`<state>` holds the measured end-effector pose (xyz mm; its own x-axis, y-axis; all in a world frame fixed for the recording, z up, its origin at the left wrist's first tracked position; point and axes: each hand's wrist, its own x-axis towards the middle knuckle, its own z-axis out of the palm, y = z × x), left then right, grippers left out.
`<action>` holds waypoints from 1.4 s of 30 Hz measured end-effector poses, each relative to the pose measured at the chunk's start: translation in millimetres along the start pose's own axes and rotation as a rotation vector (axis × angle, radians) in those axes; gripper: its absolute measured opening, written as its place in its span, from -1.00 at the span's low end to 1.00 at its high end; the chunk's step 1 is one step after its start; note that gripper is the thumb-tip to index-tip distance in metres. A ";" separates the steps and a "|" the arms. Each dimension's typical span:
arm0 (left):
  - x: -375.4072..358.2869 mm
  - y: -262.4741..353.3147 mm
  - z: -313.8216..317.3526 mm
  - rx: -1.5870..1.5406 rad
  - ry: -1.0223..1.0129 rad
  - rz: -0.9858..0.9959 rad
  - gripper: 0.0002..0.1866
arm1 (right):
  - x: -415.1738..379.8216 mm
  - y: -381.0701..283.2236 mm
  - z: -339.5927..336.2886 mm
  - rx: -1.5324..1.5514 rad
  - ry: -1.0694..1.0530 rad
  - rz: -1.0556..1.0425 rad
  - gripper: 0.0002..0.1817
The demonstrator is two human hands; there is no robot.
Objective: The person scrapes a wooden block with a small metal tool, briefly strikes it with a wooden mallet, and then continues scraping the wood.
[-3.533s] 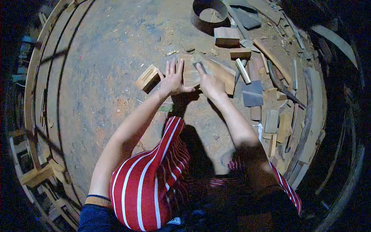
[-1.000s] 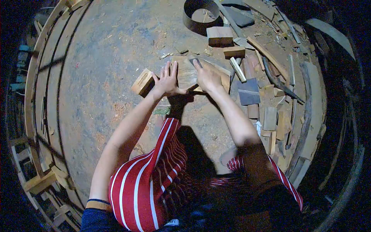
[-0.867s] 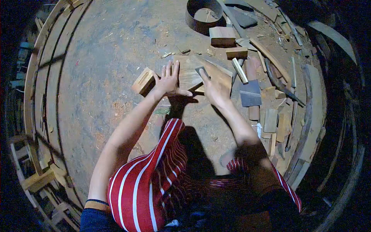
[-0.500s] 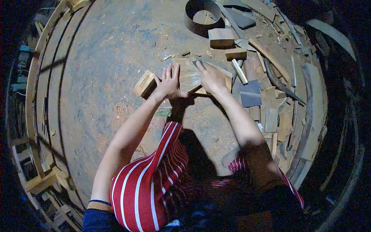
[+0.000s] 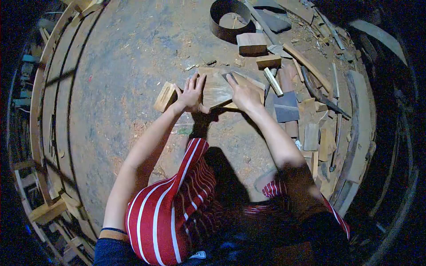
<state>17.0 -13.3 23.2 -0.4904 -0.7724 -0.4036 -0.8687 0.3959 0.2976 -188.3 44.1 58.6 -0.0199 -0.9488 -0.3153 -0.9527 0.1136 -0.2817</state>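
A flat wooden board (image 5: 216, 90) lies on the floor in front of me, with angled wooden pieces (image 5: 250, 82) at its right end. My left hand (image 5: 192, 96) rests on the board's left part, fingers spread. Over the right part is my right hand (image 5: 246, 96), its index finger stretched forward and the other fingers curled. A small dark piece of sandpaper (image 5: 226, 77) shows under its fingertips, pressed to the wood. Just left of my left hand, a wooden block (image 5: 165, 96) stands beside the board.
A dark metal ring (image 5: 217, 27) stands at the back, near wooden blocks (image 5: 252, 44). Wood offcuts, sticks and a dark sheet with a pale stripe (image 5: 287, 107) lie along the right. Slatted timber (image 5: 53, 102) borders the left. My striped red clothing (image 5: 155, 217) is close below.
My right hand has shifted slightly right over the wood. My left hand stays on the board's left part. The view has moved a little.
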 end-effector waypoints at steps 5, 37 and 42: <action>-2.4 0.2 -4.6 -0.003 -0.030 0.026 0.48 | -40.2 12.7 10.3 -0.008 0.057 -0.093 -0.44; -0.7 3.2 0.7 -0.042 0.019 0.031 0.48 | -16.2 -1.9 4.9 0.065 -0.002 0.023 -0.42; -5.9 6.6 -1.9 -0.029 0.038 0.026 0.46 | 29.6 -11.8 3.7 0.065 -0.003 0.044 -0.43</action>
<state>14.3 -7.1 29.1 -0.5089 -0.7808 -0.3625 -0.8532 0.4015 0.3329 -176.6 15.8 49.1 -0.0605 -0.9414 -0.3319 -0.9292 0.1745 -0.3257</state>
